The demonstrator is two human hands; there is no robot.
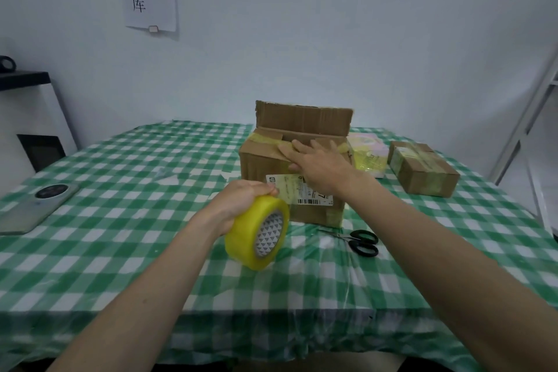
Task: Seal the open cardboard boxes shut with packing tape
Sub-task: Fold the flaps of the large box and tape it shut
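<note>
On the green checked table (pixel 120 160) stands a big brown box (pixel 265 166), and everything else sits around it. One flap at the back of the box sticks up, so the top is not shut yet. The right hand (pixel 317 166) lies flat on the near top edge of the box, fingers straight, pressing down. The left hand (pixel 241 202) is just in front of the box and curls tight around the yellow tape roll (pixel 256 232). A strip of tape may run from the roll up to the box, but it is too see-through to be sure. Black scissors (pixel 360 242) lie in front of the box, a little to its right. A small box (pixel 422 170), already taped, sits well off to the right of the big box.

The tape could twist and stick to itself if the roll tips. The box could slide if the left hand pulls hard while the right hand lets go.
</note>
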